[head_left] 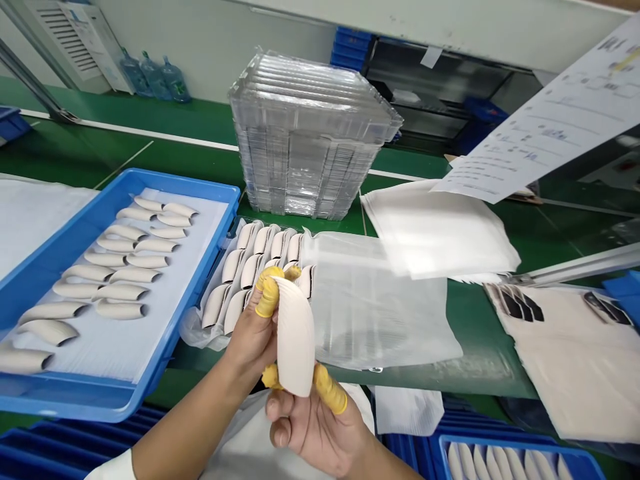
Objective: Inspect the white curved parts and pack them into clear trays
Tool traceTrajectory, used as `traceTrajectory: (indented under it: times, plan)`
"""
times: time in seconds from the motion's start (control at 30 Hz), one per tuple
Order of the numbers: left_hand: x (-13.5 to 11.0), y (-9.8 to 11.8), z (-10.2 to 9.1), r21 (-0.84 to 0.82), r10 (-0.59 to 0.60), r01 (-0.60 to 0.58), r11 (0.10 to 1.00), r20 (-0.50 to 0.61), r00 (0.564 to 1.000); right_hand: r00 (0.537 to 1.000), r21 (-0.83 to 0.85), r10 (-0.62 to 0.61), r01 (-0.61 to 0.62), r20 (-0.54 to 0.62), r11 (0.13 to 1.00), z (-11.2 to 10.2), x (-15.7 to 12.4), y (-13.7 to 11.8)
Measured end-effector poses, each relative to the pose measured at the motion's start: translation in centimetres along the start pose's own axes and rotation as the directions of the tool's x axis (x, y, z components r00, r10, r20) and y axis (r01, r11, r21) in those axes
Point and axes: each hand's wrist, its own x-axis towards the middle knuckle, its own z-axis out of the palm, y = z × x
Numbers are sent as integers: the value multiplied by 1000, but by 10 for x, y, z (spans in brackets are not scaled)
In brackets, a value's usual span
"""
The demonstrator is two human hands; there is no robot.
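yellow finger cots (269, 299) against the cream curved moulding (295, 337) at lower centre; at left a bright blue tray (65, 398) of cream mouldings (120, 309) with dark hollow ends, on a green bench (165, 127)

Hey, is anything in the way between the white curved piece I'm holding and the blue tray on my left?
Yes. Your left hand, with its yellow finger cots, is on that side of the white curved piece. Past it, rows of similar pieces in clear plastic lie beside the blue tray's near rim.
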Motion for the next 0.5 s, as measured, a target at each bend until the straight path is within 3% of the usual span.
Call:
traceTrajectory:
  times: [0.13,0.27,0.4,0.5]
  plan:
    - [6,-4,3,-204,-104,87,975,-76,992,993,-5,-82,82,-84,997,-1,1,-1]
    - [8,-6,3,-185,0,-18,983,-100,995,976,-58,-190,184,-109,981,-1,2,-9]
    - [2,-7,-6,-54,176,-173,983,38,984,923,-299,-365,317,-120,900,-2,-1,-23]
    - [-4,-13,-15,34,282,-292,956,175,943,866,-494,-488,379,-110,783,-5,-3,-31]
